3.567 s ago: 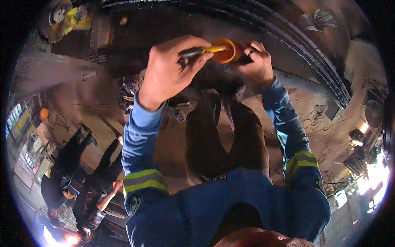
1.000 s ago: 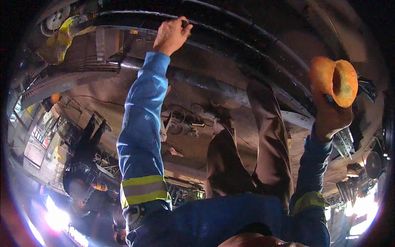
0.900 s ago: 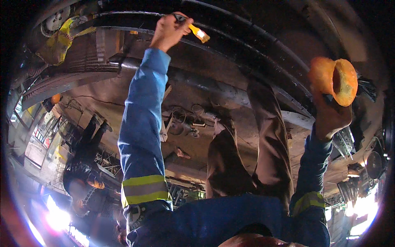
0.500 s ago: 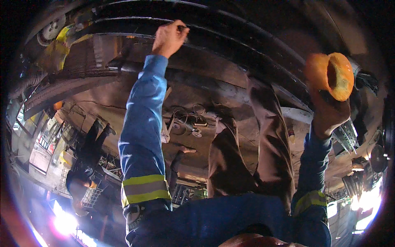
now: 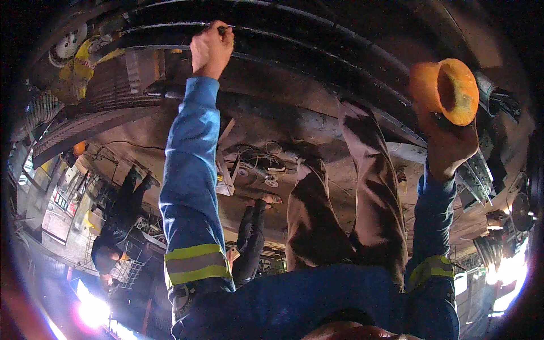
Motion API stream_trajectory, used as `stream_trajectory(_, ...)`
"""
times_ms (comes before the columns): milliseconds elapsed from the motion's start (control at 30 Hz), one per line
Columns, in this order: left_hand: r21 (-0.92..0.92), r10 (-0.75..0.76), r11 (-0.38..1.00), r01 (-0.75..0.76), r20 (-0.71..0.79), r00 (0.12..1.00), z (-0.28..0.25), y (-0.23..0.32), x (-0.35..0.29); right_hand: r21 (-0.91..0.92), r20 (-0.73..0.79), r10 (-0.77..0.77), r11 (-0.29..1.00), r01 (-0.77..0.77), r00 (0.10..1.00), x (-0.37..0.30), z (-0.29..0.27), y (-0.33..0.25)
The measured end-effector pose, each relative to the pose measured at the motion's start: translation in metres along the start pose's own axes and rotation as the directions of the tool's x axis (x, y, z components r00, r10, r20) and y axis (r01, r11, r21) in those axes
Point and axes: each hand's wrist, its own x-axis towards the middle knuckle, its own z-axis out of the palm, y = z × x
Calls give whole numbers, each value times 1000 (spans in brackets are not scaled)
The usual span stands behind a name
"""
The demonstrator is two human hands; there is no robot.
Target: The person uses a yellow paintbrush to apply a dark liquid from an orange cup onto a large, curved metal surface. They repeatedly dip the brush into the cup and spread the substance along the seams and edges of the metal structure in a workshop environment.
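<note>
My left hand (image 5: 212, 50) is closed at the long dark metal beam (image 5: 272, 42) that curves across the top of the view. A small dark bit shows between its fingers; I cannot make out what it is. Over on the right, my right hand (image 5: 453, 144) grips a thick orange ring-like thing (image 5: 429, 88) from below, with its dark hollow opening turned toward the right. That hand lies in shadow and its fingers are partly hidden.
A frilled metal piece (image 5: 96, 124) and a yellow thing (image 5: 82, 62) are on the left. Cables (image 5: 255, 156) lie on the floor near my legs (image 5: 374, 187). Other people (image 5: 249, 238) stand beyond, one at the left (image 5: 122, 215). Metal strips (image 5: 476, 175) sit beside my right arm.
My left hand has moved left and slightly up along the beam. My right hand has shifted slightly left and up with the orange thing. A person's legs behind my left arm show more.
</note>
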Motion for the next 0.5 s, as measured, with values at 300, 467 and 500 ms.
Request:
stream_trajectory(300, -653, -91, 636, 411, 466, 880, 6, 109, -30, -143, 35, -34, 989, 39, 999, -2, 3, -8)
stream_trajectory(467, -223, -138, 960, 171, 156, 978, -5, 66, -32, -43, 12, 70, 997, -70, 997, -5, -1, -2)
stream_trajectory(500, -128, -143, 981, 149, 58, 988, -20, 67, -27, -50, 9, 90, 995, -89, 996, -5, -3, 0)
